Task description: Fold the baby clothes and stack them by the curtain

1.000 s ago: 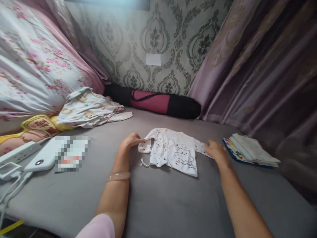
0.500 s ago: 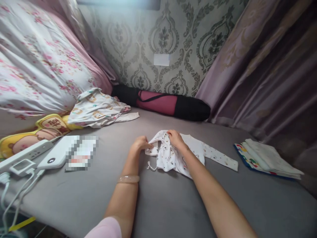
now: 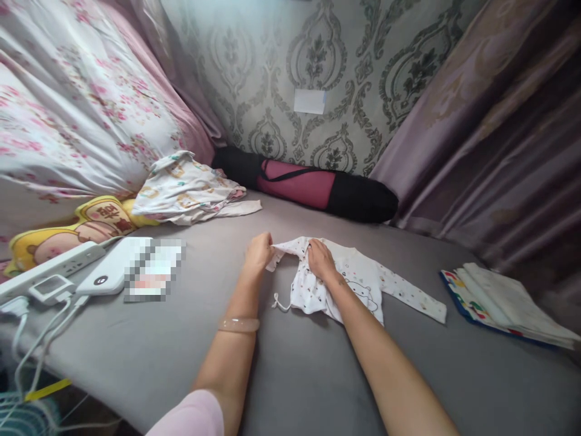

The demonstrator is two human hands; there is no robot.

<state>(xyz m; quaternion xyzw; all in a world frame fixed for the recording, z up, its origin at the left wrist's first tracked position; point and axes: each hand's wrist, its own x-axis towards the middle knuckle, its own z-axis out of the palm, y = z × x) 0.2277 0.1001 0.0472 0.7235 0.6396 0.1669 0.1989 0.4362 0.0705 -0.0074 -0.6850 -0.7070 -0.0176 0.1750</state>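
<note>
A small white baby shirt (image 3: 365, 284) with tiny printed figures and a line-drawn animal lies spread on the grey sheet. My left hand (image 3: 258, 249) is closed on the end of its left-side sleeve, holding it out to the left and slightly raised. Near that sleeve's shoulder, my right hand (image 3: 321, 259) grips the fabric with curled fingers; its fingertips are partly hidden. The other sleeve (image 3: 415, 300) stretches flat to the right. A white tie string (image 3: 281, 304) hangs from the shirt's left edge onto the sheet.
Folded cloths (image 3: 508, 303) lie at the right. At the left are a crumpled patterned garment (image 3: 186, 191), a yellow cushion (image 3: 49, 245), a power strip (image 3: 59, 269) and a white power bank (image 3: 111, 266) with cables. A black and maroon long bag (image 3: 299, 184) rests against the wall.
My left hand has lifted a little, drawing the sleeve out straighter to the left. My right hand stays on the shirt's shoulder. The view has shifted slightly.
</note>
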